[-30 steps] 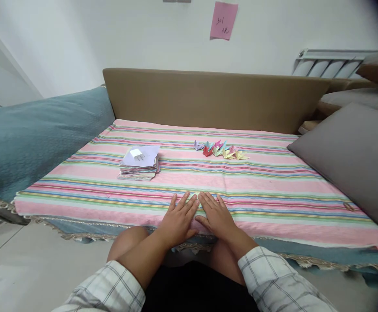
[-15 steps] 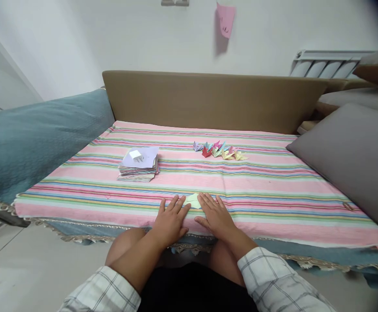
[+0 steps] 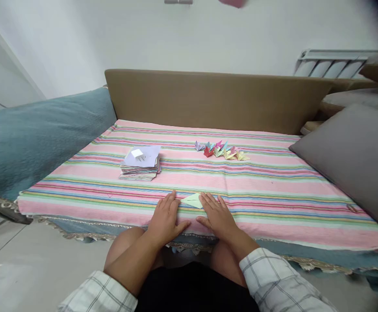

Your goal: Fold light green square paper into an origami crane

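A pale green piece of folded paper (image 3: 192,200) lies flat on the striped cloth (image 3: 256,182), narrowing to a point at its left end. My right hand (image 3: 218,216) rests open with its fingertips on the paper's right end. My left hand (image 3: 165,219) lies palm down to the left, fingers out flat and close to the paper's pointed tip; whether it touches the tip I cannot tell. Beyond them, several folded paper cranes (image 3: 221,150) in red, pink, purple, blue, green and yellow stand in a cluster.
Back left is a stack of paper sheets (image 3: 140,171) with a white plug adapter (image 3: 138,154) on top. A grey cushion (image 3: 351,151) lies at the right, a blue armrest (image 3: 46,138) at the left. The brown backrest (image 3: 208,99) runs along the rear.
My left hand has slid left off the green paper, uncovering its pointed left end. The right hand stays at the paper's right end. The camera view has tipped slightly downward.
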Demonstrator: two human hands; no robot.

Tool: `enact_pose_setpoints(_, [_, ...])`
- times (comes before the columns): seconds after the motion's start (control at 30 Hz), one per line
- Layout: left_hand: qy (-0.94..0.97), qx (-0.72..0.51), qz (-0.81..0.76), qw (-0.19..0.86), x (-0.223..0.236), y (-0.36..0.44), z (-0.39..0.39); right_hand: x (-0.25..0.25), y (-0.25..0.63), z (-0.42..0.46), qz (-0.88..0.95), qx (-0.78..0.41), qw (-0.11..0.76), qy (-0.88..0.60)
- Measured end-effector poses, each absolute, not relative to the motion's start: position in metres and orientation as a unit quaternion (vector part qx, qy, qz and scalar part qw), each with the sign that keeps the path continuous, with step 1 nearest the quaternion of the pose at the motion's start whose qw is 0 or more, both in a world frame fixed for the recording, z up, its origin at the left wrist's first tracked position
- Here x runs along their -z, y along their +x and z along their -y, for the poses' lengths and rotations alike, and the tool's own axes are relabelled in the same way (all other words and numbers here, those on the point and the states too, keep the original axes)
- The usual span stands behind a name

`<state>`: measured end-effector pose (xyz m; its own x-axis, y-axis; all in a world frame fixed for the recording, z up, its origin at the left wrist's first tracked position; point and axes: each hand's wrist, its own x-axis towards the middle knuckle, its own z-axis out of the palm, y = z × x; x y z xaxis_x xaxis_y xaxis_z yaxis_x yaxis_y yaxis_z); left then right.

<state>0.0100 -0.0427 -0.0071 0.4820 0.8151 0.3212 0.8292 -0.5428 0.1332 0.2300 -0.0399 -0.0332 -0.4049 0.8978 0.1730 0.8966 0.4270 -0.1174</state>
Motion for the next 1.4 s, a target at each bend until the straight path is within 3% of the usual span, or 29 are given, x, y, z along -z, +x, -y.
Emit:
enact_pose_setpoints(0.23, [-0.922, 0.165, 0.349, 0.010, 0.004, 0.053, 0.024, 0.035, 0.230, 0.040, 0.832, -0.019, 0.108, -0.544])
enact_pose_setpoints(1.13, [-0.905, 0.105, 0.410, 0.040, 0.018, 0.063, 0.018, 0.039, 0.234, 0.041, 0.792, -0.006, 0.107, -0.601])
enact_pose_setpoints(1.4, [-0.909, 0.108, 0.399, 0.049, 0.020, 0.062, 0.016, 0.040, 0.238, 0.049, 0.828, 0.063, 0.183, -0.526])
